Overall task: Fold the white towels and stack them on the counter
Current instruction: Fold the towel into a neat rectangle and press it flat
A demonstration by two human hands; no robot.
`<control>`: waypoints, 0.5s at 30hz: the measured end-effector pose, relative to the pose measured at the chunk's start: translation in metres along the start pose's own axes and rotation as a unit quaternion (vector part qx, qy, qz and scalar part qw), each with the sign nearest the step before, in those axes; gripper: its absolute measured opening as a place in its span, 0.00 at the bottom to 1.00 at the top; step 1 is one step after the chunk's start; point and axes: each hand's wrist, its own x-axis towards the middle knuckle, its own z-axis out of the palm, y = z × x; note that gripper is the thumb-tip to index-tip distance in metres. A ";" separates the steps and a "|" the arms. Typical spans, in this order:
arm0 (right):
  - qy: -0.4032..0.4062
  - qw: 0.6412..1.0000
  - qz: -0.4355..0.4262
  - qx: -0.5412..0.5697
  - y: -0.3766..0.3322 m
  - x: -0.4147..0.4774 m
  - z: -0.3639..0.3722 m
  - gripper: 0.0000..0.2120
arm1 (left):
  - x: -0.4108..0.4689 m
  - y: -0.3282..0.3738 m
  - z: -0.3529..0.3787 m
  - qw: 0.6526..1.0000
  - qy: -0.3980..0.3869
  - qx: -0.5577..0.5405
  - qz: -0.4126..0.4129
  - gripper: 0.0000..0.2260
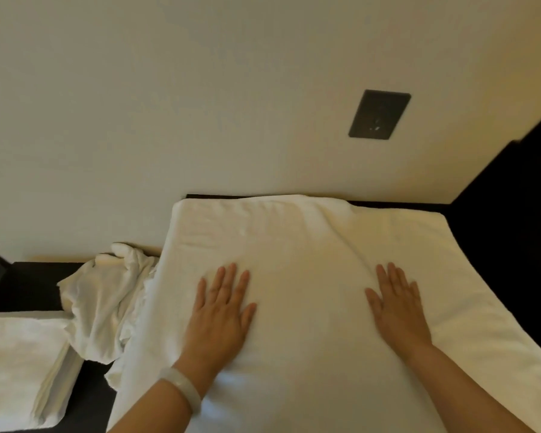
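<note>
A large white towel (300, 245) lies spread flat over the dark counter (500, 232), reaching back to the wall. My left hand (221, 310) rests palm down on its left half, fingers straight and spread. My right hand (395, 304) presses flat on its right half in the same way. A pale bracelet sits on my left wrist. To the left, a crumpled white towel (107, 307) lies in a heap against the big towel's edge. At the far left sits a stack of folded white towels (19, 367).
A cream wall rises right behind the counter, with a dark outlet plate (379, 114) on it. Dark counter surface (28, 285) shows behind the folded stack. A dark panel borders the counter at the far right.
</note>
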 end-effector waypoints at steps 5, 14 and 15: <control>0.007 1.000 -0.009 0.028 -0.025 -0.049 0.011 0.42 | -0.043 -0.025 0.003 1.000 0.023 0.003 -0.002 0.28; -0.009 0.999 -0.016 0.034 -0.004 -0.041 -0.015 0.41 | 0.003 0.036 -0.013 0.998 -0.020 -0.025 0.050 0.29; -0.036 0.999 -0.025 0.021 0.003 -0.031 -0.019 0.42 | 0.017 0.049 -0.011 0.997 -0.019 -0.032 0.066 0.29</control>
